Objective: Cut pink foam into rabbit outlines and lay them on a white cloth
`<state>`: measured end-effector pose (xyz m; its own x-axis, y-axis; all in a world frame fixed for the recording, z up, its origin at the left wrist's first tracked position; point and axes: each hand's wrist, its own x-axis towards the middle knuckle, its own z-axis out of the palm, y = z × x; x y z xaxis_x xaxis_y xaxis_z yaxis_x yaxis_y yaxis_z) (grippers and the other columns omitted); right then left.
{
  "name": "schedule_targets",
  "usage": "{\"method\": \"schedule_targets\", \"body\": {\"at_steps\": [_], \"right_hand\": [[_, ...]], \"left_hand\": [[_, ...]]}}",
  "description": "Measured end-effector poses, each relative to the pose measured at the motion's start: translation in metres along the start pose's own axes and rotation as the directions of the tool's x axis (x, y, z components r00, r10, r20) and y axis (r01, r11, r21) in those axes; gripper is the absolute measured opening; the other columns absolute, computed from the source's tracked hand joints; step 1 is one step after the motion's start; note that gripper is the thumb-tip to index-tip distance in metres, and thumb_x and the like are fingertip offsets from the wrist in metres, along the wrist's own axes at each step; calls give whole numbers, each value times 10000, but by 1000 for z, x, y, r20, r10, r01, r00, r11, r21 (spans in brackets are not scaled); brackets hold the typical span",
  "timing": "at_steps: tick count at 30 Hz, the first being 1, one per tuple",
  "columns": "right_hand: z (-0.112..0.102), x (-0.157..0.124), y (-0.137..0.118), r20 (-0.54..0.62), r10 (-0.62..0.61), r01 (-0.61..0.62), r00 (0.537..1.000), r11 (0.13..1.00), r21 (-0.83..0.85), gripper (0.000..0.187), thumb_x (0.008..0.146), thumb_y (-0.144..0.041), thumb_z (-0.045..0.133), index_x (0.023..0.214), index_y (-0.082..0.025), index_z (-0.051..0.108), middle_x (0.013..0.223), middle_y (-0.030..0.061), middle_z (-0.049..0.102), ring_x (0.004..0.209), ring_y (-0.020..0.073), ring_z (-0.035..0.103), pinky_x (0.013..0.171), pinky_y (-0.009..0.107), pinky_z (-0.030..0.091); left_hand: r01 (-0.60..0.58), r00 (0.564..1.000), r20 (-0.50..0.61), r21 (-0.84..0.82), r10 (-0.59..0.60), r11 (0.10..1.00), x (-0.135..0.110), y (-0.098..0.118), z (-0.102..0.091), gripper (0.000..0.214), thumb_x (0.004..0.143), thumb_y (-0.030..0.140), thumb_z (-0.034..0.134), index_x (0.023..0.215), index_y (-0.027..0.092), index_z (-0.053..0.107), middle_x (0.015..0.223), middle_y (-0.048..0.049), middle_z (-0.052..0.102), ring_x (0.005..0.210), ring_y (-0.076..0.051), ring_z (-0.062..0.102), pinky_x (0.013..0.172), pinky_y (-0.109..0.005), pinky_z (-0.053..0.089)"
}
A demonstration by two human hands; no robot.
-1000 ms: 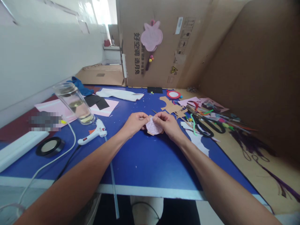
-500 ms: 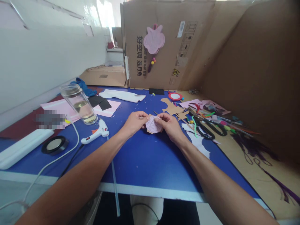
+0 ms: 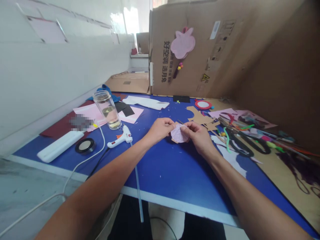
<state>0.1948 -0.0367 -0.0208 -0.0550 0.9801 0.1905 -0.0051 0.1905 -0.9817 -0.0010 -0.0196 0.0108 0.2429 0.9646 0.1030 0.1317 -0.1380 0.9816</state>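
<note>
Above the middle of the blue table (image 3: 162,170), both my hands pinch a small cutout of pale lilac paper with drawn lines (image 3: 179,134). Brown cardboard edges show behind the paper. My left hand (image 3: 162,129) grips its left edge between thumb and fingers. On the right edge, the thumb of my right hand (image 3: 198,135) presses on the front face, with its fingers behind. To the left lies a white hot glue gun (image 3: 121,138), a long clear glue stick (image 3: 138,186) sticking out of it.
A glass jar of liquid (image 3: 110,113), a tape roll (image 3: 85,146) and a white power strip (image 3: 60,146) occupy the left. Cardboard scraps (image 3: 198,116), large black-handled scissors (image 3: 241,143) and paper offcuts (image 3: 231,156) crowd the right. Cardboard walls (image 3: 162,30) stand behind.
The view has turned left, so everything appears shifted to the right. Both hands keep their hold on the paper and cardboard cutout, with little other visible movement.
</note>
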Motion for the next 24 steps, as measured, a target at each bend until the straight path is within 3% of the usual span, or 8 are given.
{"method": "schedule_targets", "body": {"at_steps": [24], "right_hand": [[0,0,-3,-22,-3,2,1000,1000,-28,398,765,-562,872,850,-209,708,667,0,658,558,154,540,512,283,441]], "left_hand": [[2,1000,23,0,-2,1000,-1,4,-3,91,859,220,705,796,154,709,661,3,651,573,-102,568,573,-231,445]]}}
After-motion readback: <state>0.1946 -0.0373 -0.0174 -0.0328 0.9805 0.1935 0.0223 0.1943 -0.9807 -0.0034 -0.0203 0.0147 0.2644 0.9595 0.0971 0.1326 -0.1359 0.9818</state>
